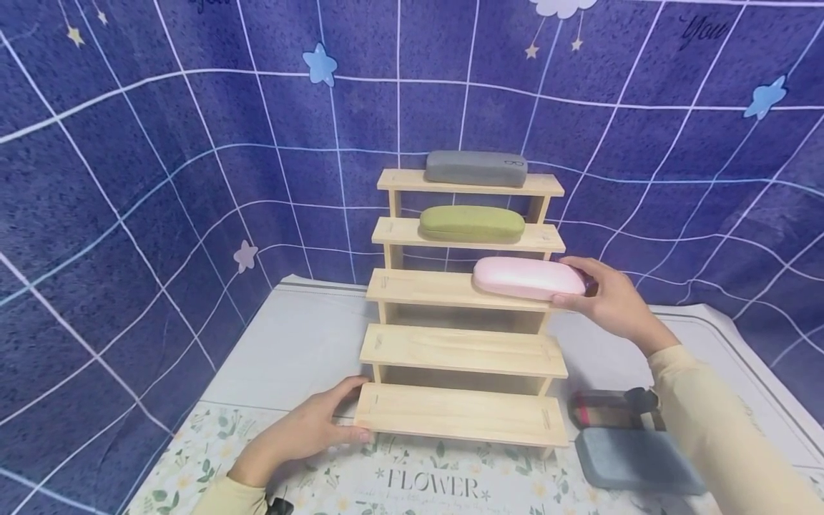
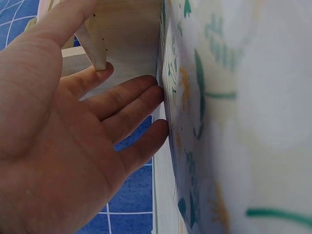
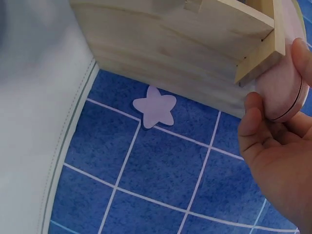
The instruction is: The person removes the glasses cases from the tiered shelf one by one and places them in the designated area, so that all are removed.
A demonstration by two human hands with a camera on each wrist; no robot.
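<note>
A pink glasses case (image 1: 524, 277) lies along the right part of the middle step of a wooden step stand (image 1: 418, 286). My right hand (image 1: 608, 297) holds its right end, thumb in front and fingers behind; in the right wrist view, that end of the case (image 3: 280, 90) juts past the step. At the bottom step's left end is my left hand (image 1: 315, 425), thumb along the front edge and index finger at the back corner. In the left wrist view its other fingers (image 2: 136, 107) spread out straight beside the floral tabletop. Higher up sit a green glasses case (image 1: 473, 223) and a grey glasses case (image 1: 476, 169).
Right of the stand, a blue-grey case (image 1: 634, 458) and a dark patterned case (image 1: 605, 409) with a pink stripe lie on the table, near my right sleeve (image 1: 714, 422). A blue gridded cloth (image 1: 309, 186) hangs close behind. A floral cover (image 1: 489, 486) lies in front.
</note>
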